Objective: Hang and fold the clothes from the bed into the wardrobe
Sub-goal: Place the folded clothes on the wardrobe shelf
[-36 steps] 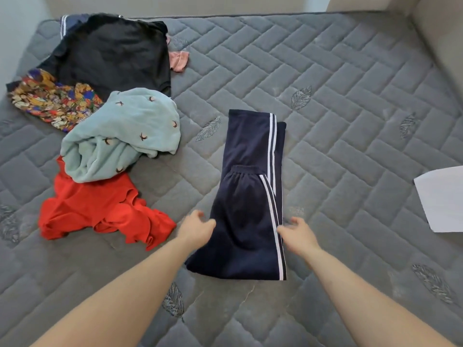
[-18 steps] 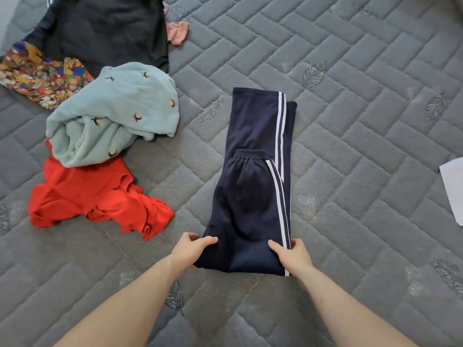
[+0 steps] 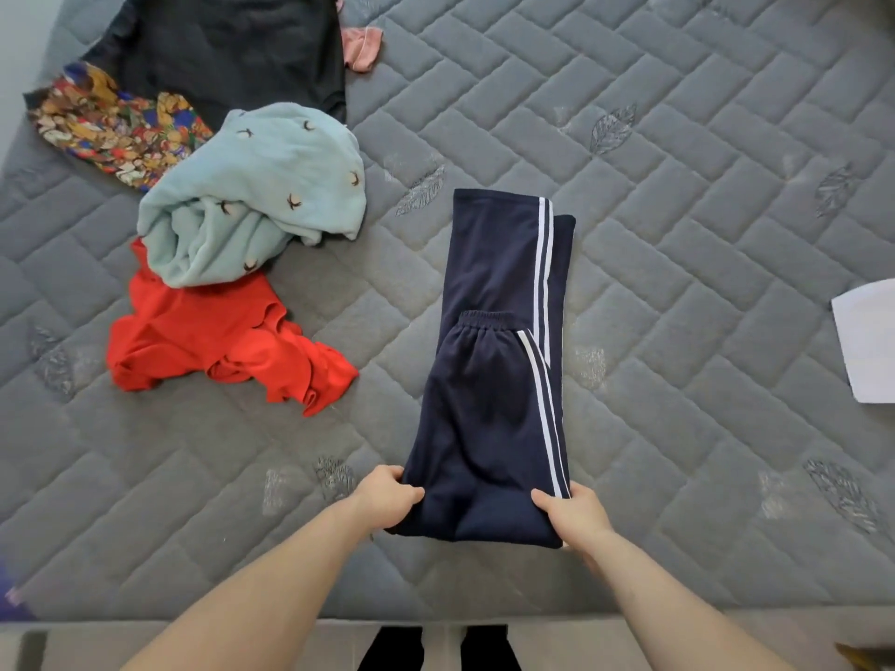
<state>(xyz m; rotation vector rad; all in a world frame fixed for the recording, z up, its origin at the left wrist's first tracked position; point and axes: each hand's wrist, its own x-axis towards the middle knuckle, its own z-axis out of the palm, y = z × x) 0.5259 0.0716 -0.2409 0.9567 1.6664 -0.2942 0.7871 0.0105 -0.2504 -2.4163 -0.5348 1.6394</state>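
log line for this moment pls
step: folding | left hand: grips navy track pants near-left corner | right hand: grips near-right corner | pants: folded once, flat on mattress

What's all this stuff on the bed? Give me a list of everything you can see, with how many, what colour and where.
track pants: one, navy with white side stripes, folded, centre of the bed
fleece top: one, pale blue with small dark motifs, bunched, left of the pants
red garment: one, red, crumpled, partly under the fleece top
patterned garment: one, multicoloured print, far left
black garment: one, black, top left
pink item: one, pink, beside the black garment
white sheet: one, white, right edge
mattress: one, grey quilted, under everything
left hand: one, grips the pants' near left corner
right hand: one, grips the pants' near right corner
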